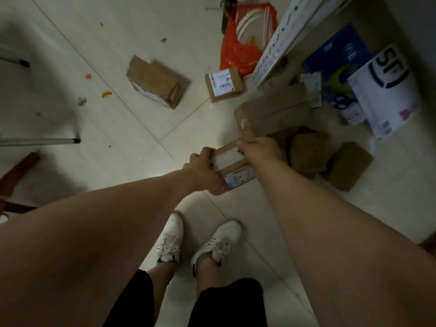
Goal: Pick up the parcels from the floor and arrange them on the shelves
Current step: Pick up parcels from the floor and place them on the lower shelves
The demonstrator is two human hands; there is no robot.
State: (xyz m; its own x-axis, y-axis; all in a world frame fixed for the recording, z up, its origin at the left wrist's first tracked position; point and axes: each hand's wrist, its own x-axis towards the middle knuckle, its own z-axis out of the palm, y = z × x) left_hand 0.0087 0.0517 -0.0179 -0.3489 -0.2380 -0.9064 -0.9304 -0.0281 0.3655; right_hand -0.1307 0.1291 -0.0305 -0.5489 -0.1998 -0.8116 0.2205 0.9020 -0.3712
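My left hand (204,172) grips a small cardboard parcel (232,162) with a white label, held above the floor. My right hand (258,149) holds that parcel's far side and also pinches the corner of a larger brown box (273,112) that sits at the shelf's edge. Two more parcels lie on the tiled floor: a torn brown box (154,82) to the left and a small labelled box (224,84) near the shelf post. On the low shelf lie two small brown boxes (330,159), a white courier bag (387,90) and a blue bag (339,60).
A white metal shelf upright (278,41) runs diagonally at the top right. A red plastic bag (238,50) with plates lies behind it. Chair or stand legs (40,140) and a wooden piece (20,171) are at the left. My white shoes (200,241) stand below my hands.
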